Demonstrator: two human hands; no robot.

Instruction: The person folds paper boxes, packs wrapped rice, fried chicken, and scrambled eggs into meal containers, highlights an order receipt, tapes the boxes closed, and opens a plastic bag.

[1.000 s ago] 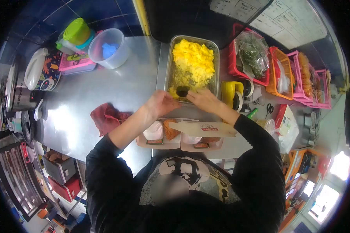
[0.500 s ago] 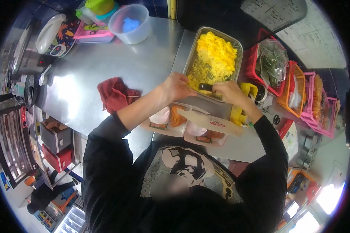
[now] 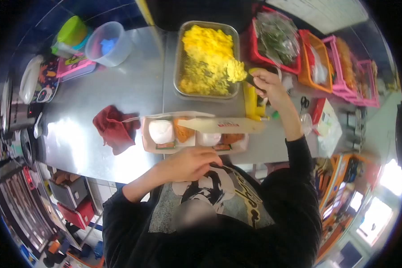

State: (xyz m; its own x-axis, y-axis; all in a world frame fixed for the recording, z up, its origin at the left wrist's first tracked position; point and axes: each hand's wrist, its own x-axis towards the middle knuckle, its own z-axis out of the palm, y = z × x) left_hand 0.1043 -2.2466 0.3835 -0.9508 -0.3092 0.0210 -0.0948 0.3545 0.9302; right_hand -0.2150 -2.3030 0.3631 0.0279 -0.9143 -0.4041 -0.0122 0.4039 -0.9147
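My right hand (image 3: 267, 88) is closed around the black handle of a serving spoon (image 3: 250, 80). A heap of yellow scrambled egg (image 3: 236, 71) covers its head, over the right side of a metal tray (image 3: 177, 76) of scrambled egg (image 3: 207, 42). My left hand (image 3: 193, 163) lies low at the front edge of two paper meal boxes (image 3: 148, 144), fingers loosely bent, with nothing visible in them. The left box holds white rice (image 3: 161, 131), fried chicken (image 3: 183, 130) and a small sauce packet (image 3: 165, 145). A raised lid (image 3: 228, 125) partly hides the right box's similar food.
A red cloth (image 3: 114, 129) lies left of the boxes. Behind it stands a clear plastic tub (image 3: 105, 44). To the right are a yellow object (image 3: 254, 102), scissors (image 3: 304, 103), and red (image 3: 254, 52), orange (image 3: 315, 84) and pink (image 3: 339, 85) baskets.
My right hand has lifted the spoon out of the tray with egg on it. My left hand has moved from the tray's edge down to the front of the boxes. The view has shifted.
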